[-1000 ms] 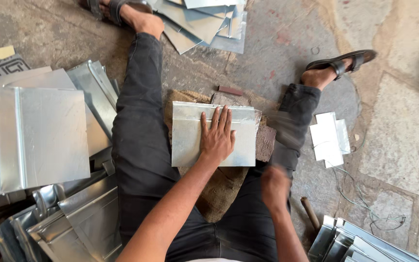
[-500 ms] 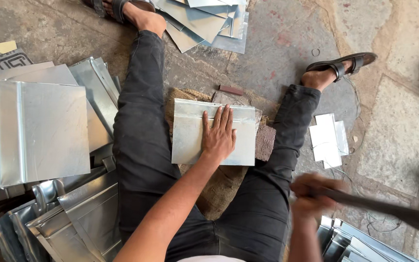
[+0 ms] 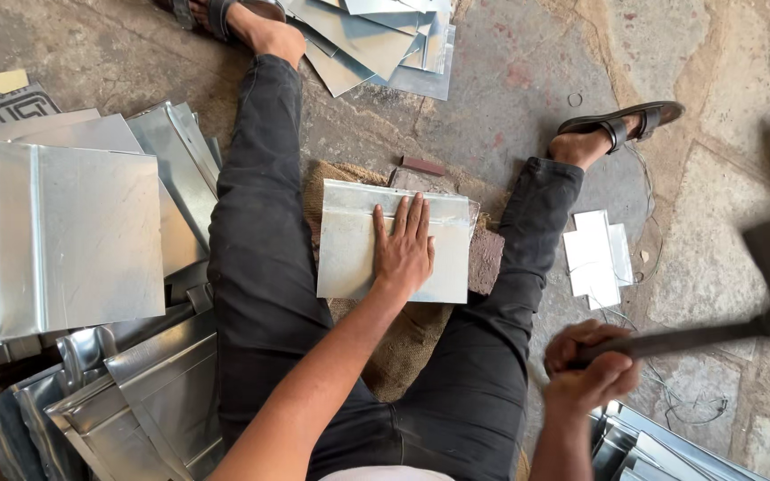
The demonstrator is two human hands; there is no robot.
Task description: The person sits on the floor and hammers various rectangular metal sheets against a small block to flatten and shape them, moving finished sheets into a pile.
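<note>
Right grip (image 3: 590, 365) clenched round hammer handle (image 3: 670, 340) | left grip (image 3: 403, 254) spread flat on metal sheet (image 3: 349, 249)

L hand (image 3: 403, 252) lay flat, palm down, fingers (image 3: 418, 214) straight & slightly spread, pointing away from the body. L forearm ran bare from the lower frame up to the wrist, between the legs. R hand (image 3: 592, 367) was clenched in a fist w/ knuckles up, low at the right, wrist bent. Both legs were splayed wide in dark trousers, feet in sandals.
</note>
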